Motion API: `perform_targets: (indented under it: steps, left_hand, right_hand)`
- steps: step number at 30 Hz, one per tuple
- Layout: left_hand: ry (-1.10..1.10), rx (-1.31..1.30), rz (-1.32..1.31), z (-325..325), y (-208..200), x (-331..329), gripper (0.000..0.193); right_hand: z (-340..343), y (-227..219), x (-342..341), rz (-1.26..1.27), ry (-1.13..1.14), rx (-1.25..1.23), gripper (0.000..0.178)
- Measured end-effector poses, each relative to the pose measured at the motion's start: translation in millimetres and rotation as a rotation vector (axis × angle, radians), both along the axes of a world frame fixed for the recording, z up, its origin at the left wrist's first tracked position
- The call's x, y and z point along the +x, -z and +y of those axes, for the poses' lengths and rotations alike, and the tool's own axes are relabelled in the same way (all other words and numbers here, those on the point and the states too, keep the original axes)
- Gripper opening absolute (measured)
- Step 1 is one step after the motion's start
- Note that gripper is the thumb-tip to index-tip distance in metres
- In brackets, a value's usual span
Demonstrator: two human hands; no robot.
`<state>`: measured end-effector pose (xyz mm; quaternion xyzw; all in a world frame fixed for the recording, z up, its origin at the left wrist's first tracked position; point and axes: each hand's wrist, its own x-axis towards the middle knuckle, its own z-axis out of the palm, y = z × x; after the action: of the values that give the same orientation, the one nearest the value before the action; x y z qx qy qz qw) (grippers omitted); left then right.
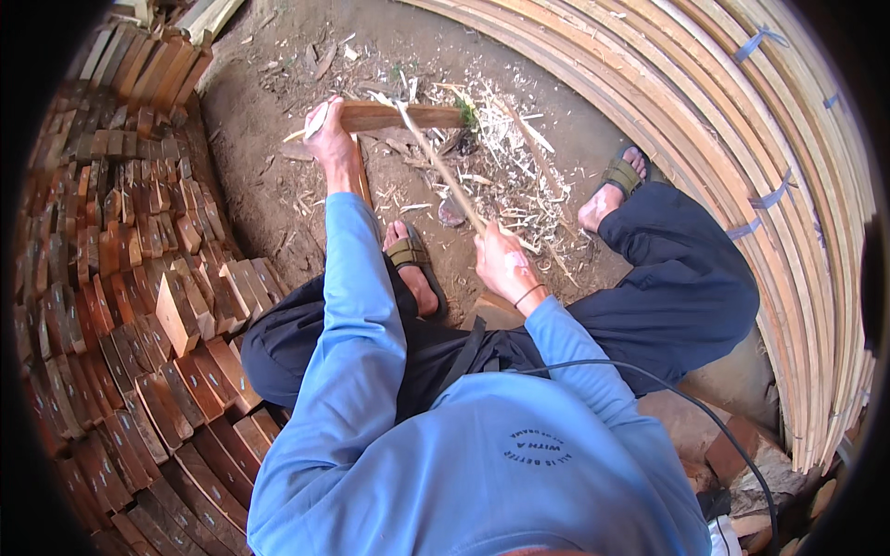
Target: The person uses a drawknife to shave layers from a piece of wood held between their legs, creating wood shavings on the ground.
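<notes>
My left hand [331,146] is closed at the left end of a long, flat, brown blade-shaped piece [399,117]. Whether it is metal or wood I cannot tell. A pale sliver shows at that fist. My right hand [503,261] grips the near end of a thin, light wooden stick [436,162]. The stick slants away to the upper left, and its far end meets or crosses the brown piece. Pale wood shavings [524,176] lie on the dirt beneath and to the right of both.
Stacked brown wooden pieces [153,320] rise along my left side. Long, curving light wooden strips [769,185], tied with bluish bands, run along the right. My sandalled feet stand on the dirt ground [260,56]. A black cable [686,389] crosses my right sleeve toward the lower right.
</notes>
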<state>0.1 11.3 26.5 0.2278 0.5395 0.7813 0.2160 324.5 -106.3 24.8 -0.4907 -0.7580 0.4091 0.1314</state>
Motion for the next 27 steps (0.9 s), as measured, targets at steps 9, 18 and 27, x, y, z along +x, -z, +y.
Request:
perform_targets:
  steps: [9,18,27]
  left_hand:
    - [-0.015,0.047,-0.01,-2,6,0,0.024]
    - [0.019,0.027,0.079,3,3,7,0.02]
    - [0.029,0.03,0.052,5,-1,3,0.018]
  right_hand:
    - [-2,-28,-8,0.078,0.014,-0.025,0.026]
    - [-3,-39,1,-0.045,-0.012,-0.09,0.027]
    - [13,-90,1,0.124,0.099,-0.039,0.024]
